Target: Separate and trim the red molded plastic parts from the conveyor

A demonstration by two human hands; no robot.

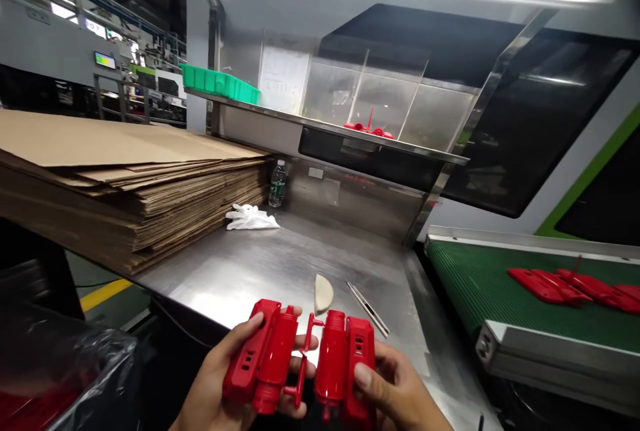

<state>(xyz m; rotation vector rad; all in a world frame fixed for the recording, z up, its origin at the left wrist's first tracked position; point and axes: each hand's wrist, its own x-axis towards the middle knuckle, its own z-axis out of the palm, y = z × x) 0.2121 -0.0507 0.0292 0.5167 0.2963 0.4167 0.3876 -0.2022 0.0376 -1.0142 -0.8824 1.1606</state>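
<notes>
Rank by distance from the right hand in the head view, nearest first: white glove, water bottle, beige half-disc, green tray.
1. beige half-disc, just beyond the right hand on the steel table.
2. white glove, mid-table by the cardboard.
3. water bottle, back wall.
4. green tray, upper shelf.

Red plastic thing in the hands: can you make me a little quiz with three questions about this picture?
1. True or false: the red moulded part is held by both the left hand and the right hand.
2. What lies on the green conveyor belt? A) more red parts B) white gloves C) a bottle
3. Fill in: the water bottle stands beside a stack of flat ______.

Key
1. True; its two halves are joined by a thin red runner.
2. A; the white gloves lie on the steel table.
3. Cardboard.
</notes>
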